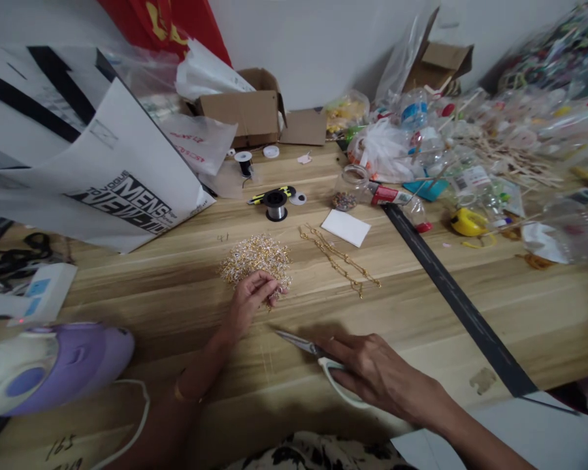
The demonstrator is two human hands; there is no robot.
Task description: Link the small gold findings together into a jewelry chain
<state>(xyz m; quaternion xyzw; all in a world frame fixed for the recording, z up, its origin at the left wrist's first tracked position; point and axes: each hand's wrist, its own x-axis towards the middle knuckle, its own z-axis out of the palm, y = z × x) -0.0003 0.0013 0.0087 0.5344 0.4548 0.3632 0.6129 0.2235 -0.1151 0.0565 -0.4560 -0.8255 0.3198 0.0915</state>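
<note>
My right hand (372, 369) grips a pair of scissors (304, 343) with pale handles, its blades pointing left over the wooden table. At the near edge of a pile of small gold and silver pieces (255, 254), perhaps beads or rings, my left hand (257, 292) is closed in a pinch. A bit of shiny material shows at its fingertips, too small to name. Thin pale strands lie on the wood below it. Right of the pile rests a gold chain (340, 261), beside a white card (345, 227).
A spool of silver wire (276, 207) and yellow-black pliers (259, 196) lie behind the pile. A bead jar (347, 189) stands near heaped plastic bottles and sticks. At left are a white paper bag (112, 170), a power strip (46, 294) and a purple-white appliance (73, 365).
</note>
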